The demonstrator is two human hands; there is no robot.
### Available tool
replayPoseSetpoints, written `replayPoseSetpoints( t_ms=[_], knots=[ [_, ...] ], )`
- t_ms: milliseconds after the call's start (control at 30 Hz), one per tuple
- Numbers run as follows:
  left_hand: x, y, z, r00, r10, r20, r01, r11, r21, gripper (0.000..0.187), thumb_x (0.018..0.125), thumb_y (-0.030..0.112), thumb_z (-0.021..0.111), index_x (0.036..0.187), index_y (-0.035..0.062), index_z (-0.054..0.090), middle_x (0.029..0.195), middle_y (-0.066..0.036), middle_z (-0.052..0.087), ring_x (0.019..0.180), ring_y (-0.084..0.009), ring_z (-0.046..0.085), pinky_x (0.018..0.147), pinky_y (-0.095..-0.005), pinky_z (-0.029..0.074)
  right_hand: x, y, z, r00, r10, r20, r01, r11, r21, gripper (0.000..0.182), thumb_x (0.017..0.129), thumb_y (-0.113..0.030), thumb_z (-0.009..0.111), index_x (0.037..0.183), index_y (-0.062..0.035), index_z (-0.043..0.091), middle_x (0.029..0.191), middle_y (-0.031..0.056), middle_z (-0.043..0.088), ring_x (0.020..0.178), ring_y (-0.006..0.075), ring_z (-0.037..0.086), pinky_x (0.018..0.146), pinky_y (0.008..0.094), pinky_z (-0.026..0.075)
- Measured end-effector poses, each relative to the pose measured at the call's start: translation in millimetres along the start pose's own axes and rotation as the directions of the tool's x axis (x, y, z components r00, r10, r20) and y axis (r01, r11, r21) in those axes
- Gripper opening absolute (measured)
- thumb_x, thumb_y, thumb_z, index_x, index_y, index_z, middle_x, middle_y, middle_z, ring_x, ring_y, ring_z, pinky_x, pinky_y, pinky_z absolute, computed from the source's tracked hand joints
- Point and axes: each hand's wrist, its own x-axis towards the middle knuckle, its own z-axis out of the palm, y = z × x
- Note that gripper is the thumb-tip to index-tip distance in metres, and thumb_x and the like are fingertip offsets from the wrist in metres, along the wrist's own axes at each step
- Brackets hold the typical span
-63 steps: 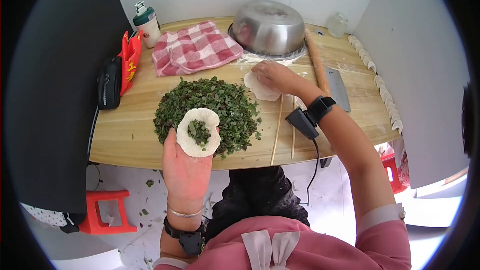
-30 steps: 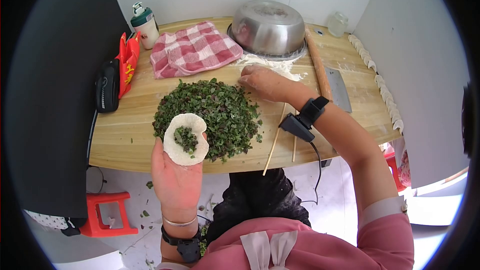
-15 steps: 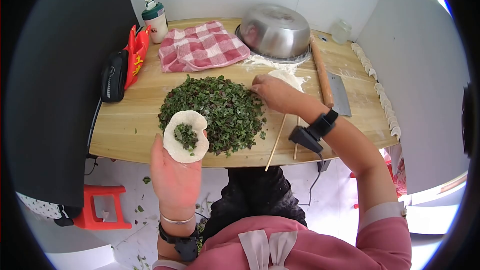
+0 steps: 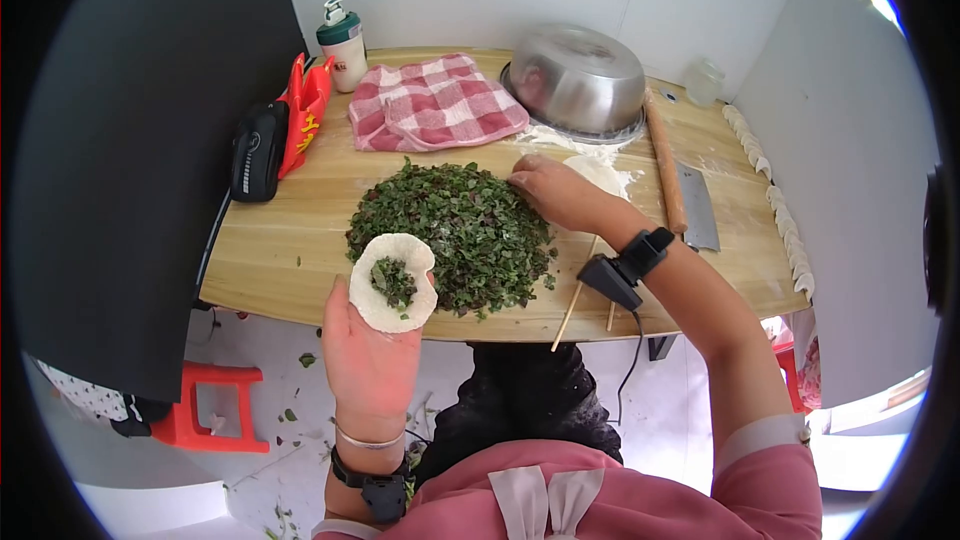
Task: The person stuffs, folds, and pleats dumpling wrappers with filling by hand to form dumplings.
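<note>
On the fingers of my left hand, palm up, rests a round dough wrapper with chopped greens at its centre. A large heap of chopped greens lies on the table beyond it. My right hand is at the heap's right edge with fingers bent together; their tips are partly hidden, and what they hold cannot be made out. Beside that hand, flat dough lies on loose flour. A pair of chopsticks lies below my right wrist.
Behind the heap are a checked cloth and a metal bowl. A rolling pin and cleaver lie right, with folded dumplings along the edge. A bottle, red holder and black device stand left.
The camera view has shifted, moving the table and its objects rightward in the picture. My right hand remains at the heap's right edge, and the filled wrapper remains on my left hand.
</note>
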Motion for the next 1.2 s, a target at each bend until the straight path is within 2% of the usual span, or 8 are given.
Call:
replayPoseSetpoints(
  t_ms=[200, 267, 500, 800, 833, 933, 1033, 1200],
  knots=[
    [0.8, 3.3, -10.3, 0.999, -0.013, 0.048, 0.014, 1.000, -0.022, 0.048, 0.101, 0.029, 0.031, 0.133, -0.0054, 0.040, 0.133, -0.019, 0.049, 0.122, -0.0331, 0.048, 0.105, -0.0448, 0.039, -27.0, -24.1, -31.3, 0.991, 0.003, 0.131, 0.000, 1.000, -0.023, 0.032, 0.076, 0.005, 0.054, 0.106, 0.0005, 0.064, 0.104, 0.0189, 0.059, 0.103, 0.0356, 0.055, 0.091, 0.0398, 0.045],
    [-3.2, 7.1, -12.6, 0.999, 0.015, 0.039, -0.014, 1.000, -0.022, 0.048, 0.101, 0.029, 0.031, 0.132, -0.0056, 0.041, 0.132, -0.019, 0.049, 0.121, -0.0329, 0.048, 0.105, -0.0444, 0.039, -15.5, -28.9, -45.6, 0.985, 0.120, 0.126, -0.113, 0.992, -0.060, 0.037, 0.073, 0.007, 0.052, 0.107, 0.0003, 0.064, 0.105, 0.0179, 0.060, 0.103, 0.0352, 0.057, 0.091, 0.0399, 0.046],
    [-12.3, 32.9, -42.4, 0.985, 0.169, -0.044, -0.167, 0.985, 0.042, 0.044, 0.100, 0.026, 0.032, 0.130, -0.0041, 0.043, 0.128, -0.016, 0.053, 0.119, -0.0301, 0.051, 0.103, -0.0426, 0.040, 74.3, -59.1, -70.3, 0.971, -0.102, 0.218, 0.089, 0.994, 0.069, 0.026, 0.084, -0.001, 0.048, 0.103, 0.0027, 0.065, 0.102, 0.0188, 0.064, 0.097, 0.0340, 0.061, 0.086, 0.0405, 0.048],
    [-23.1, 65.9, -60.8, 0.922, 0.299, -0.247, -0.277, 0.953, 0.121, 0.043, 0.100, 0.029, 0.032, 0.125, -0.0017, 0.049, 0.121, -0.012, 0.058, 0.112, -0.0269, 0.055, 0.097, -0.0393, 0.044, 175.2, -46.4, 0.8, 0.942, -0.088, 0.324, 0.084, 0.996, 0.028, 0.019, 0.072, -0.006, 0.060, 0.089, -0.0062, 0.070, 0.086, 0.0153, 0.067, 0.085, 0.0333, 0.063, 0.074, 0.0422, 0.049],
    [-24.7, 67.7, -64.5, 0.904, 0.316, -0.288, -0.292, 0.948, 0.124, 0.043, 0.100, 0.029, 0.032, 0.125, -0.0016, 0.049, 0.121, -0.012, 0.058, 0.112, -0.0268, 0.055, 0.097, -0.0393, 0.044, 178.4, -45.2, 4.6, 0.934, -0.095, 0.344, 0.116, 0.992, -0.041, 0.020, 0.075, -0.006, 0.059, 0.092, -0.0023, 0.069, 0.086, 0.0171, 0.067, 0.081, 0.0325, 0.064, 0.073, 0.0402, 0.049],
    [-29.6, 75.3, -81.9, 0.917, 0.314, -0.245, -0.312, 0.949, 0.047, 0.046, 0.101, 0.028, 0.030, 0.128, -0.0051, 0.045, 0.126, -0.018, 0.054, 0.116, -0.0295, 0.052, 0.100, -0.0409, 0.041, 188.0, -43.4, 14.4, 0.901, -0.134, 0.412, 0.178, 0.981, -0.071, 0.017, 0.072, -0.004, 0.063, 0.088, -0.0016, 0.068, 0.082, 0.0165, 0.066, 0.079, 0.0321, 0.063, 0.072, 0.0400, 0.049],
    [-29.2, 75.5, -77.0, 0.888, 0.335, -0.316, -0.322, 0.942, 0.095, 0.044, 0.100, 0.031, 0.033, 0.124, -0.0023, 0.049, 0.122, -0.013, 0.057, 0.113, -0.0269, 0.055, 0.099, -0.0403, 0.043, 191.1, -42.6, 18.2, 0.889, -0.179, 0.422, 0.240, 0.966, -0.097, 0.016, 0.070, -0.004, 0.066, 0.086, -0.0007, 0.067, 0.079, 0.0157, 0.066, 0.077, 0.0311, 0.063, 0.071, 0.0398, 0.049],
    [-26.0, 76.0, -80.4, 0.900, 0.331, -0.284, -0.326, 0.943, 0.067, 0.044, 0.101, 0.031, 0.033, 0.124, -0.0024, 0.049, 0.123, -0.013, 0.057, 0.114, -0.0272, 0.054, 0.100, -0.0404, 0.042, 191.3, -32.5, 17.8, 0.891, -0.166, 0.424, 0.179, 0.984, 0.009, 0.014, 0.072, -0.007, 0.067, 0.085, -0.0006, 0.067, 0.079, 0.0147, 0.065, 0.076, 0.0290, 0.063, 0.070, 0.0387, 0.049]
  ],
)
